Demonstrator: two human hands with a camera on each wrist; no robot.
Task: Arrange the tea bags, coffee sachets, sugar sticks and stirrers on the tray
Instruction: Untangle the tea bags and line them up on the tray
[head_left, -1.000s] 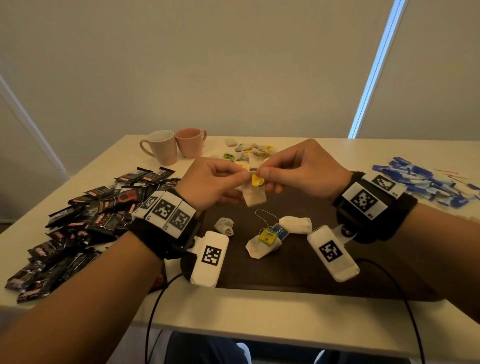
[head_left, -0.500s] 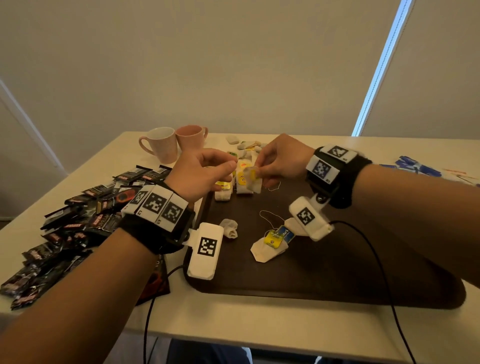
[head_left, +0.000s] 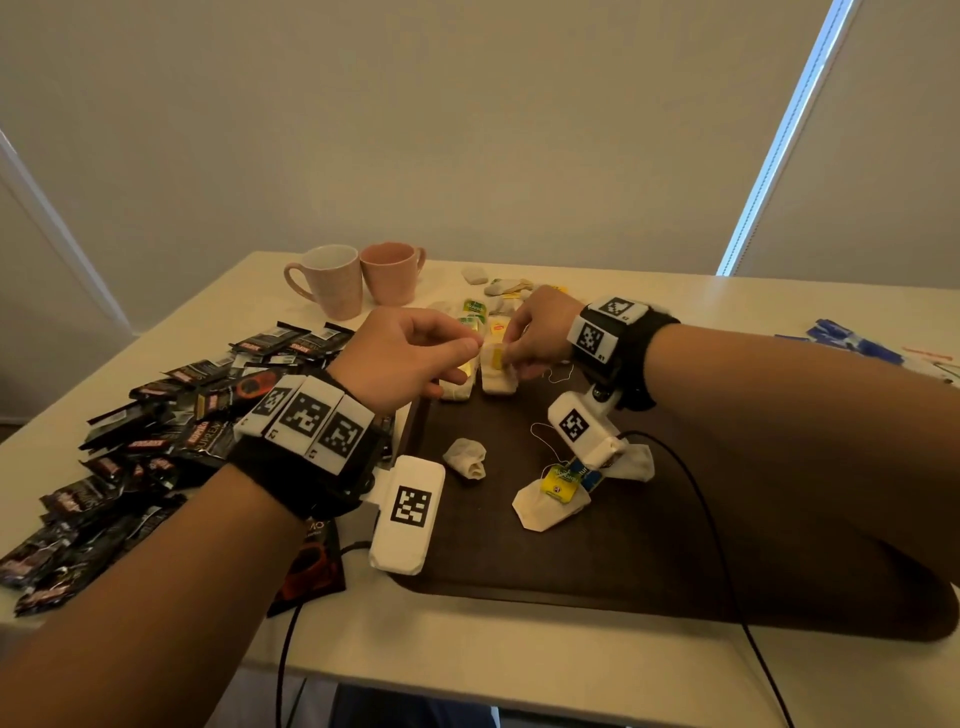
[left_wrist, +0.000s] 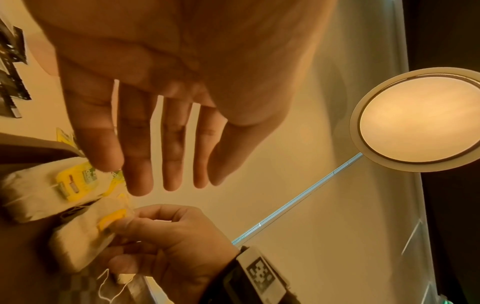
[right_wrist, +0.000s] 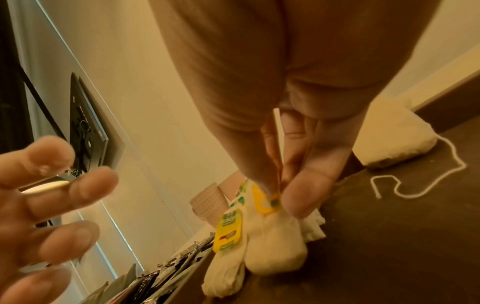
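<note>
Pinching a white paper tea bag (head_left: 497, 375) at the far left of the dark brown tray (head_left: 649, 551), the right grip (head_left: 537, 332) holds it; the left grip (head_left: 410, 358) hovers with fingers straight, holding nothing.

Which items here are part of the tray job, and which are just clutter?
Job: tray; tea bags, one pinched by right hand; coffee sachets; blue sugar sticks; left hand, holding nothing.
Clutter: two pink mugs.

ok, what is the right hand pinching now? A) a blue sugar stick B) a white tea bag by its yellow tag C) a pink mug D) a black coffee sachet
B: the right hand pinches the yellow tag of a white tea bag at the far edge of the dark brown tray.
</note>
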